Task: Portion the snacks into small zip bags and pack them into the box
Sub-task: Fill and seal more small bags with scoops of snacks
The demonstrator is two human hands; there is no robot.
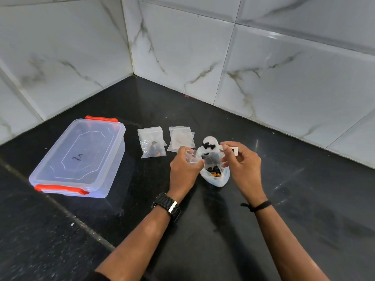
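On the black counter stands a white snack bag (218, 178), open at the top, with dark and orange pieces inside. My left hand (183, 172) pinches a small clear zip bag (192, 157) just above the snack bag's left side. My right hand (242, 161) hovers over the snack bag's right side with curled fingers, pinching something small; what it is I cannot tell. A filled zip bag (152, 144) with dark snacks lies to the left. A pile of empty zip bags (180, 138) lies beside it. The clear box (79, 157) with orange clips sits at the left, lid on.
White marble-patterned tile walls (182, 47) meet in a corner behind the counter. A small white rectangular tag (233, 150) sticks out near my right fingers. The black counter (223, 230) runs toward me between my forearms.
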